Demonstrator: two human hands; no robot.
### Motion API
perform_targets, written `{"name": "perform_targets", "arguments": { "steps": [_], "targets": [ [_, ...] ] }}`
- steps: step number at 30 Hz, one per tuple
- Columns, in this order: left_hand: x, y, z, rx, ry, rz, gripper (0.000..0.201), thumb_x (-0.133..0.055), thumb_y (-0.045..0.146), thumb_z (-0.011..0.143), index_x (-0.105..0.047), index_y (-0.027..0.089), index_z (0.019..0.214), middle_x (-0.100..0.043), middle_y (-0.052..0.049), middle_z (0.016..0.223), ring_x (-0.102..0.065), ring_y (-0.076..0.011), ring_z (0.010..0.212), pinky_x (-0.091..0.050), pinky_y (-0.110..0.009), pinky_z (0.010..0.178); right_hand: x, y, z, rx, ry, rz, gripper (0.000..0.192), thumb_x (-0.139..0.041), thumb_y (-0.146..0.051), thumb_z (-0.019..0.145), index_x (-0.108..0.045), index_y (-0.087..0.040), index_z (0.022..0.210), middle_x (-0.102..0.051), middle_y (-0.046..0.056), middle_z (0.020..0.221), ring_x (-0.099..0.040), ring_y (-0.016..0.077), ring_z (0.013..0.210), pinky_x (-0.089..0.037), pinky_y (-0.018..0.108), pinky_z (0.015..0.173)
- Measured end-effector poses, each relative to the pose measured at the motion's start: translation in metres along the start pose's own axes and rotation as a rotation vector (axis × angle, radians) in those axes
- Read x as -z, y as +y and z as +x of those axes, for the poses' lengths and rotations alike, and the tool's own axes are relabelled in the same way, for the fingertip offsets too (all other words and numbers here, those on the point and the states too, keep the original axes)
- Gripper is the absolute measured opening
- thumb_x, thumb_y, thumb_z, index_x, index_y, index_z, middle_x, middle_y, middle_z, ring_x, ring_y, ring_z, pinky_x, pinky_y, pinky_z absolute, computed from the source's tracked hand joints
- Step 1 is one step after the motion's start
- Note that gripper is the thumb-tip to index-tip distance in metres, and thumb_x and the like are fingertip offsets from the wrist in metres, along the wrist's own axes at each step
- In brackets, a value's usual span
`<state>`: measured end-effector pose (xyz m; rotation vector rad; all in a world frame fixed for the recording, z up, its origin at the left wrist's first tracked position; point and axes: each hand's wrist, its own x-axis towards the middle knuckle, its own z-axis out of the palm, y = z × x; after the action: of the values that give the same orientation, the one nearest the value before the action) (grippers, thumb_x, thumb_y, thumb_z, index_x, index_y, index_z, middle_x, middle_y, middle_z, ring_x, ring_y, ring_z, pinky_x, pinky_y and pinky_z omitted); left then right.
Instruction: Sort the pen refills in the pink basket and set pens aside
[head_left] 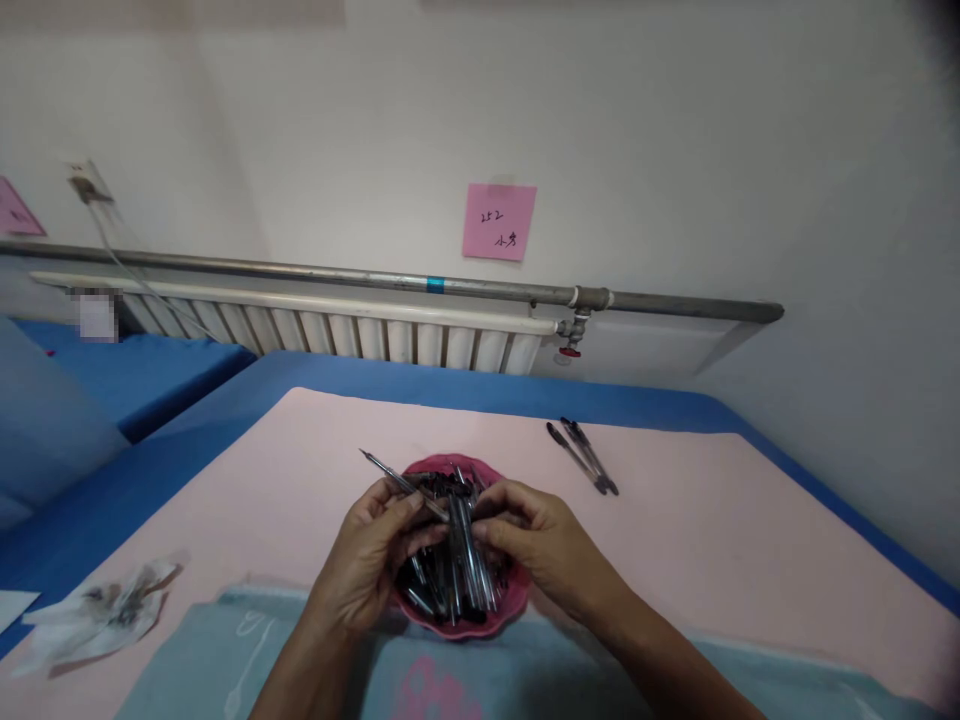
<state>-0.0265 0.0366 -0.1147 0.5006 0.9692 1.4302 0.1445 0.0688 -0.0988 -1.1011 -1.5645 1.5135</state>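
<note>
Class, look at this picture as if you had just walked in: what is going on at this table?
A person works with both bare hands over a pink bowl full of pens. The left hand pinches one pen, its tip pointing up and away to the left, while the right hand grips its other end over the bowl. A few finished-looking pens lie apart on the pink table cover, and stained tissue sits at the left edge.

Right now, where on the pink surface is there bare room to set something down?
Bare pink cloth lies between the red bowl and crumpled tissue, and right of the loose pens. Crowded: both hands, left hand and right hand, over the bowl.
</note>
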Motion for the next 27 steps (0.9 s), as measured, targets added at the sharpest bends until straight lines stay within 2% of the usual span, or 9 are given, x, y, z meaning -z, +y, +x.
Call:
{"name": "perform_targets", "arguments": {
  "steps": [4, 8, 19, 24, 27],
  "targets": [
    [-0.004, -0.003, -0.001, -0.018, 0.016, -0.017, 0.025, -0.076, 0.019, 0.064, -0.062, 0.014, 0.084, -0.072, -0.006, 0.079, -0.068, -0.0155, 0.072, -0.056, -0.025, 0.067, -0.01, 0.007, 0.0, -0.037, -0.015, 0.173, 0.018, -0.065, -0.022, 0.065, -0.063, -0.02, 0.083, -0.058, -0.005, 0.059, -0.056, 0.0116, 0.057, -0.044, 0.024, 0.056],
    [-0.007, -0.006, -0.002, -0.021, 0.018, -0.022, 0.027, -0.076, 0.021, 0.064, -0.062, 0.014, 0.085, -0.072, -0.006, 0.08, -0.068, -0.0156, 0.072, -0.056, -0.026, 0.067, -0.013, 0.012, 0.002, -0.001, 0.065, 0.198, 0.014, -0.063, -0.022, 0.067, -0.063, -0.02, 0.081, -0.061, -0.004, 0.063, -0.058, 0.0118, 0.06, -0.046, 0.026, 0.062],
    [-0.013, -0.011, -0.001, -0.054, 0.075, -0.04, 0.028, -0.078, 0.021, 0.06, -0.063, 0.013, 0.082, -0.071, -0.005, 0.078, -0.067, -0.0149, 0.07, -0.056, -0.025, 0.066, -0.014, 0.022, 0.004, 0.157, 0.15, -0.001, 0.008, -0.06, -0.024, 0.072, -0.062, -0.02, 0.078, -0.06, -0.002, 0.069, -0.057, 0.0131, 0.064, -0.046, 0.025, 0.06],
    [-0.014, -0.013, -0.002, -0.067, 0.088, -0.018, 0.028, -0.078, 0.023, 0.06, -0.062, 0.014, 0.081, -0.07, -0.003, 0.075, -0.066, -0.0137, 0.067, -0.055, -0.025, 0.065, -0.012, 0.02, -0.002, 0.348, 0.134, -0.331, 0.01, -0.054, -0.022, 0.08, -0.063, -0.022, 0.084, -0.066, 0.0, 0.081, -0.061, 0.0151, 0.076, -0.047, 0.027, 0.07],
    [-0.013, -0.014, -0.002, -0.055, 0.071, -0.004, 0.027, -0.078, 0.023, 0.061, -0.062, 0.014, 0.08, -0.069, -0.002, 0.074, -0.065, -0.0127, 0.065, -0.055, -0.024, 0.063, -0.011, 0.019, -0.003, 0.37, 0.106, -0.407, 0.014, -0.047, -0.022, 0.086, -0.06, -0.022, 0.092, -0.065, 0.0, 0.077, -0.061, 0.0138, 0.069, -0.046, 0.026, 0.065]
  ]
}}
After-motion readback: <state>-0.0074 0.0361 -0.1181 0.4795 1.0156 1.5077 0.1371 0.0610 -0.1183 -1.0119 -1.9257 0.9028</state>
